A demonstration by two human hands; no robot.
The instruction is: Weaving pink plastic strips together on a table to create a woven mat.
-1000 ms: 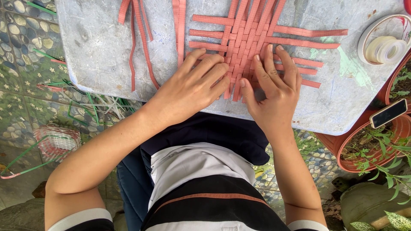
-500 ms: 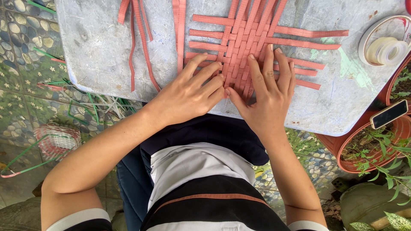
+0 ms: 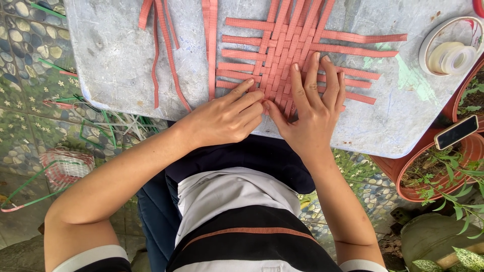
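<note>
A flat mat of woven salmon-pink strips [image 3: 287,50] lies on a worn grey table [image 3: 116,55]. My right hand [image 3: 310,108] lies flat on the mat's near edge, fingers spread over the weave. My left hand [image 3: 227,118] rests beside it on the left, fingertips touching the near-left strip ends. Thumb and fingertips of both hands meet at the mat's near edge. Neither hand lifts a strip off the table.
Loose pink strips [image 3: 164,45] lie left of the mat. A round white container with tape rolls [image 3: 448,53] sits at the table's right edge. A phone [image 3: 456,132] rests on a potted plant [image 3: 438,171]. A small woven basket [image 3: 65,163] and green strips lie on the tiled floor.
Both hands have slid slightly left and closer together along the mat's near edge; the left hand's fingers have drawn off the weave toward its left side.
</note>
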